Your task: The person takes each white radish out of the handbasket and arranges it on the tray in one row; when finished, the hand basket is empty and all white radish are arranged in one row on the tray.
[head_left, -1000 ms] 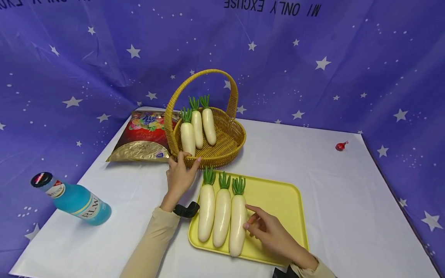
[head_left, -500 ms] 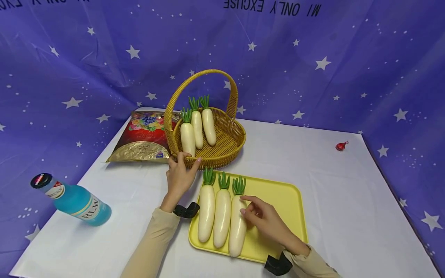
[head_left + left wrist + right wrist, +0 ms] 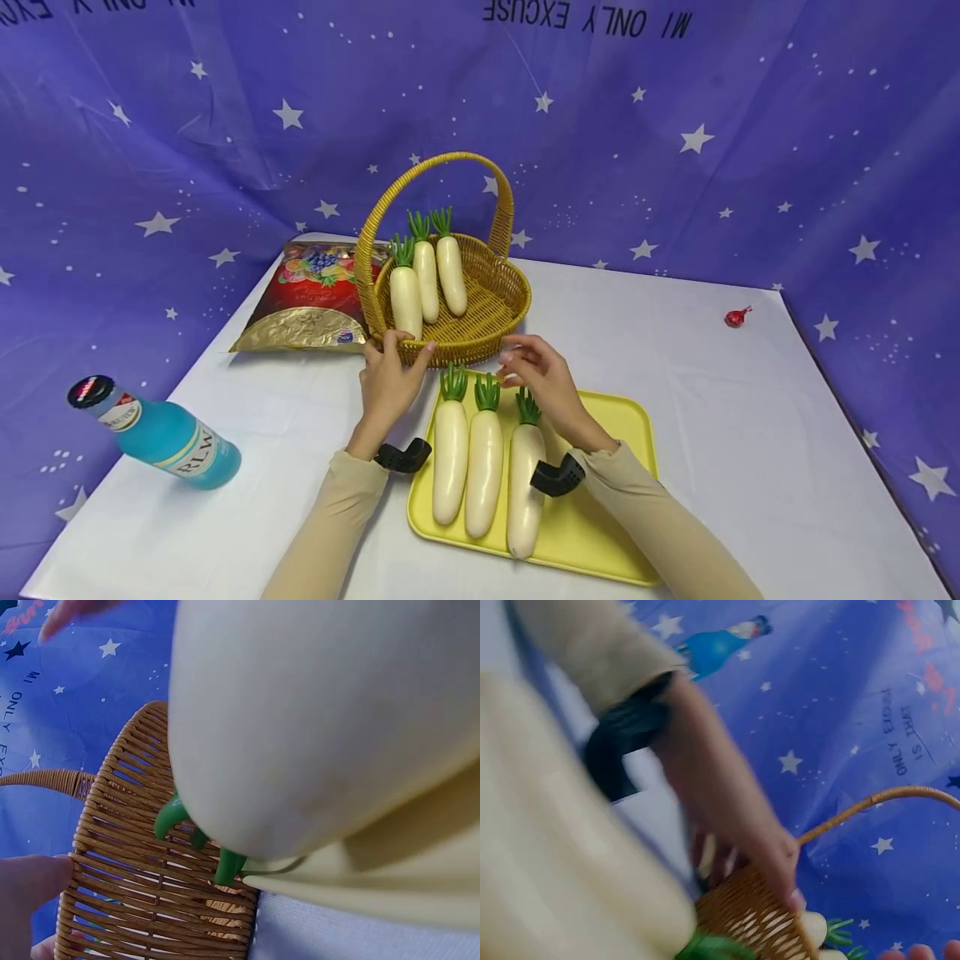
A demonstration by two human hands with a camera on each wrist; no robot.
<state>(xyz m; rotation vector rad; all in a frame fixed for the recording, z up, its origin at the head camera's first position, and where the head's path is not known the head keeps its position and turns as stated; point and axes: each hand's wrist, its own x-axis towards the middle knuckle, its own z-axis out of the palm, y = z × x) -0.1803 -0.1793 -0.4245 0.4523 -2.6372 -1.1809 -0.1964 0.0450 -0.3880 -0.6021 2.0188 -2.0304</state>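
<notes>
My left hand [image 3: 390, 383] grips the front rim of a brown wicker basket [image 3: 480, 343], its thumb on the rim also in the left wrist view. Inside, on the left, lean three white radishes [image 3: 406, 302] with green tops. Three larger white radishes [image 3: 484, 475] lie side by side on a yellow tray [image 3: 592, 533] in front of the basket. My right hand [image 3: 546, 379] is over the tray's far edge, close to the basket's front right, fingers loosely bent and holding nothing. Its wrist strap partly covers the rightmost radish [image 3: 523, 525].
A shiny red and gold candy bag [image 3: 311, 292] lies left of the basket. Nearer on the left stands a blue bottle [image 3: 180, 446] with a black cap. A small red wrapped candy [image 3: 737, 317] is far right. A purple starry cloth [image 3: 600, 125] hangs behind the white table.
My right hand has left the rightmost tray radish and moved up and forward toward the basket. That radish has shifted slightly right, widening its gap. My left hand stays on the basket rim.
</notes>
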